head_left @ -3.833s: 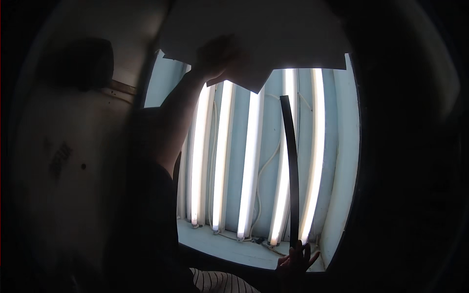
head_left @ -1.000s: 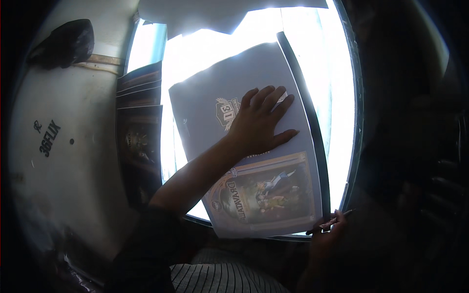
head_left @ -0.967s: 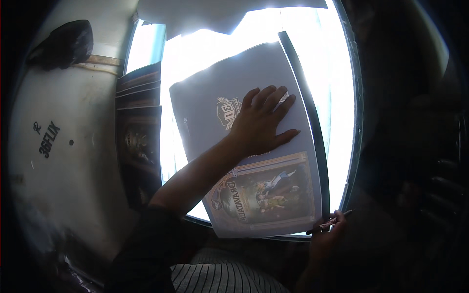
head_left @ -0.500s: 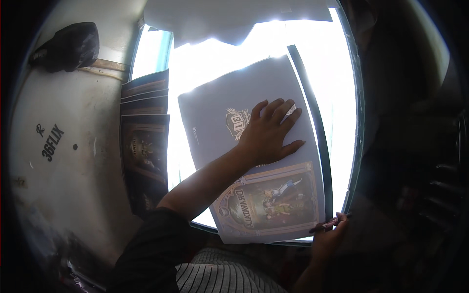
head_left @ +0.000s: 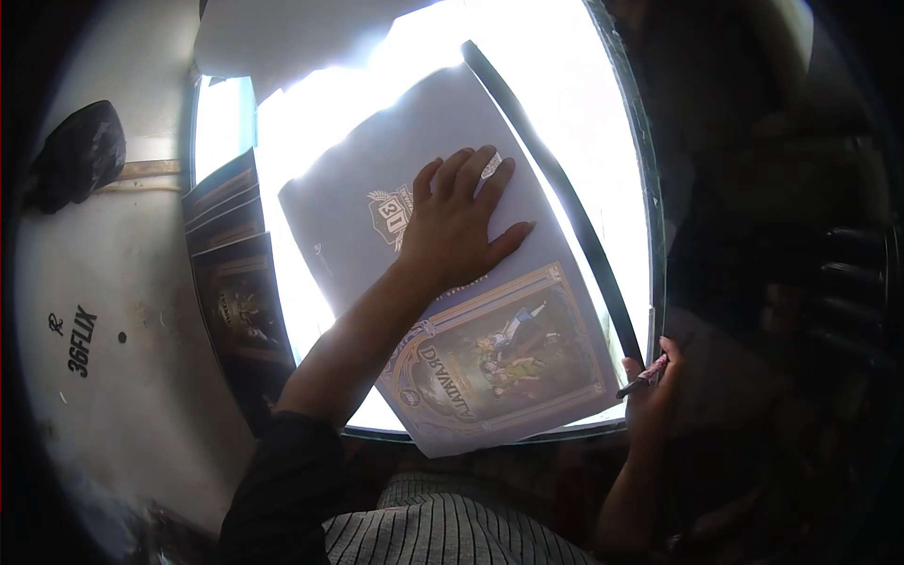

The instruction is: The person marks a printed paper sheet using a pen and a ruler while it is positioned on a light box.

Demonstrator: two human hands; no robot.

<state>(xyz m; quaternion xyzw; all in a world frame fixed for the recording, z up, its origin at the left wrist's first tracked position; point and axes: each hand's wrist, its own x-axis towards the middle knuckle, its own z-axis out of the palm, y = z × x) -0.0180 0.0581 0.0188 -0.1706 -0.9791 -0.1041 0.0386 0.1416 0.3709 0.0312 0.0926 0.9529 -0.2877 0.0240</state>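
On a brightly lit glass panel [head_left: 621,122] lies a large printed sheet [head_left: 339,188], its print showing through reversed. My left hand [head_left: 457,221] presses flat on it with fingers spread, near a small white patch [head_left: 491,166]. A long dark strip [head_left: 565,188] runs beside the sheet's right edge, with a bright gap between them. At the strip's near end is my right hand [head_left: 650,400], closed on a slim pen-like tool [head_left: 647,374] with a pink-patterned barrel. Its exact kind cannot be made out. The thumb is at the strip's end, perhaps touching it.
Several dark printed sheets [head_left: 243,320] lie overlapped at the panel's left. A white board or wall [head_left: 113,282] with black lettering stands further left, with a black bag-like bundle [head_left: 80,155] on it. Large pale paper [head_left: 282,38] covers the panel's far end. The right side is very dark.
The gap between the dark strip and the sheet has widened. My right hand has moved up along the panel's edge to the strip's end. The whole view has shifted, while my left hand stays on the sheet.
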